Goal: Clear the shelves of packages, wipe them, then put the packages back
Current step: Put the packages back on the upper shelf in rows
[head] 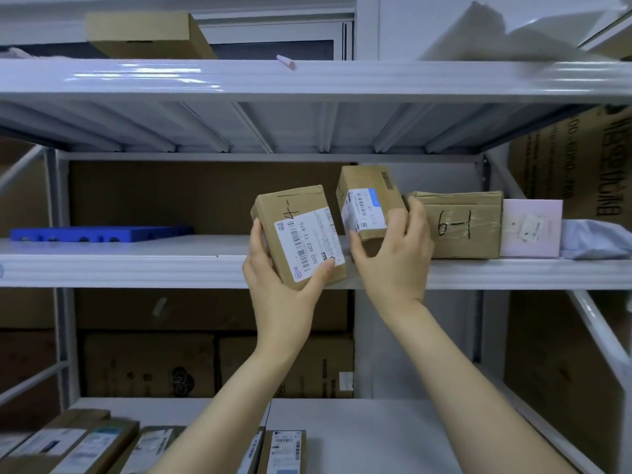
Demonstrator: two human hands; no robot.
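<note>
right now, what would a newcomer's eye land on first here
First, the two bare hands at the middle white metal shelf: the left hand grips a brown cardboard box with a white barcode label, the right hand grips a smaller brown cardboard box with a blue-cornered label. Next, the brown taped box marked 6-1 standing to their right, and the flat blue plastic tray at the shelf's left.

The grey bag (485, 34) up top is blurred, and the bottom-shelf packages (287, 451) run off the lower edge.
</note>
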